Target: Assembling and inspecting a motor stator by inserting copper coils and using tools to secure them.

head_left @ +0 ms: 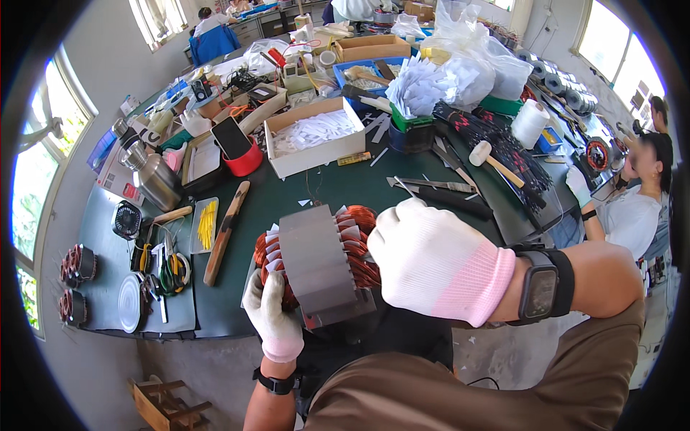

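Note:
A motor stator [313, 248] with a grey metal core lies on its side at the near table edge. Orange-red copper windings [361, 248] bulge from both ends, with white paper slips sticking out of the slots. My left hand [274, 316], in a white glove, is closed with thumb and fingers at the lower left end of the stator. My right hand [438, 262], in a white and pink glove, is closed beside the right-hand windings. Its fingertips are mostly hidden. A thin light rod shows above its knuckles; I cannot tell whether it is held.
Beyond the stator sit a box of paper slips [316, 144] and a red round holder [244, 159]. A wooden stick [227, 233], pliers [172, 273] and small stators [77, 266] lie left. A mallet [496, 164] lies right. A person [632, 208] works at far right.

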The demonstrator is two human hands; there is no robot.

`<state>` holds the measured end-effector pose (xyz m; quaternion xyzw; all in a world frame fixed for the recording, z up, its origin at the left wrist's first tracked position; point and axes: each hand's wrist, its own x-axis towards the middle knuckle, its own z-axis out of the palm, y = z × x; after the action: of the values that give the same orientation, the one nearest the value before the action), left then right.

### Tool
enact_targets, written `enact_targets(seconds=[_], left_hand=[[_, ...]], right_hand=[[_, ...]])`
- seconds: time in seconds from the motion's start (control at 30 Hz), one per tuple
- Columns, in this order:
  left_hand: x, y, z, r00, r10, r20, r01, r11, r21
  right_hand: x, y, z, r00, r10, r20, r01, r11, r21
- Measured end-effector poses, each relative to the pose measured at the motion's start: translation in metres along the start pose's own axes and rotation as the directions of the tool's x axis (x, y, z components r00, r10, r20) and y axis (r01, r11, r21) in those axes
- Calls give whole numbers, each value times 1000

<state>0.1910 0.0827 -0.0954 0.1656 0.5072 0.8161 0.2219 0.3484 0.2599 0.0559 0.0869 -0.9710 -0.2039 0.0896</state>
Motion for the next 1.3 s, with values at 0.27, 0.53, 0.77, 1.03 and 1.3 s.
enact_targets(seconds=[0.27,0.53,0.77,1.03,1.3], left_hand=[[-1,1,-2,1000,-11,12,11,1000,-3],[0,1,3,1000,9,5,-9,1000,-29],[4,0,1,1000,-21,15,22,997,-75],[3,4,-5,997,-41,72,42,999,-10],[0,27,-9,982,-109,157,75,975,207]], right_hand=[[3,-1,10,990,112,-89,-109,993,46],[7,-7,7,998,45,-41,-46,998,-31],[20,19,3,998,-35,43,32,997,67],[5,18,4,996,58,-64,-56,997,44],[2,21,-15,998,49,-46,-49,999,-5]])
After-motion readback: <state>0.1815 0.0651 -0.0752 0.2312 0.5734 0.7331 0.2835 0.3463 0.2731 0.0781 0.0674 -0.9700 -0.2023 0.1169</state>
